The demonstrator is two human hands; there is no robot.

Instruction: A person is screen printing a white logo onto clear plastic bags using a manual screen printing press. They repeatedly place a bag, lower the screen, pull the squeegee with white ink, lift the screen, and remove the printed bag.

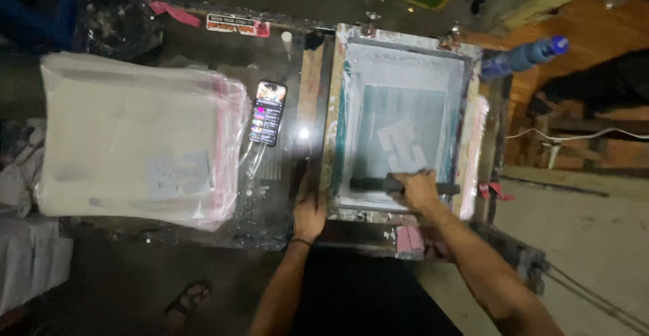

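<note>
Head view | our right hand (416,188), fingers closed on squeegee (378,185), long axis left-right at screen frame's (405,44) near edge | left hand (309,216) flat, fingers loosely spread on frame's left rail, holding nothing

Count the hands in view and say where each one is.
2. The left hand rests on the near left edge of the screen frame. The right hand grips the squeegee lying across the screen's near end. None seem hidden.
</note>
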